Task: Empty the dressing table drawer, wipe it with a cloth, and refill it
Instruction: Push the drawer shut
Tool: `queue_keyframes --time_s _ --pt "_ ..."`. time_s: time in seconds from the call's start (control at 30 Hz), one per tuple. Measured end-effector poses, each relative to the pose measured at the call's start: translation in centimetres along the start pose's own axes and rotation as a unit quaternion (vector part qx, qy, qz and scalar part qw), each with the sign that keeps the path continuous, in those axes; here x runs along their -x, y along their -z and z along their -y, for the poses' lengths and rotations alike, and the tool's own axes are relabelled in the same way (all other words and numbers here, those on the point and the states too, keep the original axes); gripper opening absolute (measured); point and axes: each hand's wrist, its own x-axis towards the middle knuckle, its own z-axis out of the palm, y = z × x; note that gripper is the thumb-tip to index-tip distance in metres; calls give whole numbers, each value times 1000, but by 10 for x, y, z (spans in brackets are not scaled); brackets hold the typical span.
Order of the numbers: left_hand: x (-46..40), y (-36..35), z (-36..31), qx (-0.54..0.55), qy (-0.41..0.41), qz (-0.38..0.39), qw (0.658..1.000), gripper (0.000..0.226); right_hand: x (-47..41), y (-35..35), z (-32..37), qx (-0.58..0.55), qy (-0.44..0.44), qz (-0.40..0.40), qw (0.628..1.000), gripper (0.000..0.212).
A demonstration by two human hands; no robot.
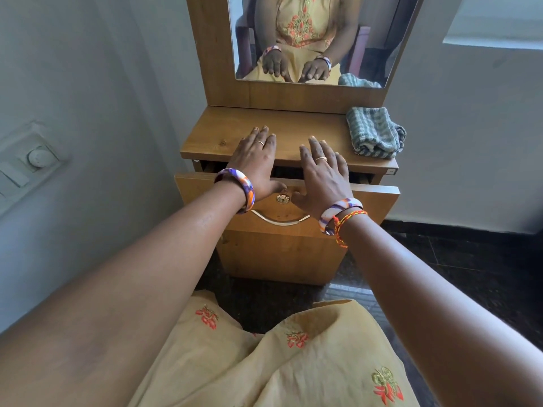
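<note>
Both hands, left (255, 160) and right (320, 174), were laid flat, grips wide, on the bench (211, 136) above the drawer (379, 198), cloth (374, 132) beside.

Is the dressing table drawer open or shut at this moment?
Slightly open: the drawer front stands forward of the tabletop edge, with a dark gap behind it. Its contents cannot be seen.

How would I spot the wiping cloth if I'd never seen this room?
Find the wooden dressing table with the mirror standing against the wall. On its top, at the far right corner beyond the right hand, lies the cloth. It is a folded, grey-green and white striped towel, the only soft thing on the wood.
</note>
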Motion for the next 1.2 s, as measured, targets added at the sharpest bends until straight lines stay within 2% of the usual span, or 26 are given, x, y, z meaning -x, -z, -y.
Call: queue_keyframes --time_s 0.27,0.43,0.67,0.8,0.93,1.2 --pt "-18 -17 11 -33 23 -14 999 85 -20 -6 -8 16 -44 -11 999 81" --pt "-23 -27 12 -31 17 -58 998 80 -31 -14 -17 18 -40 -29 999 79" --pt "-27 -47 13 4 22 -144 989 70 -31 -28 -22 19 -26 -118 992 70" --pt "-30 -59 13 -5 24 -234 972 60 -34 -39 -23 32 -28 -171 984 66" --pt "-33 -62 12 -25 19 -265 964 57 -39 -50 -25 68 -35 -240 968 66" --pt "-34 -68 12 -24 2 -293 956 49 -42 -57 -27 78 -35 -288 954 63"
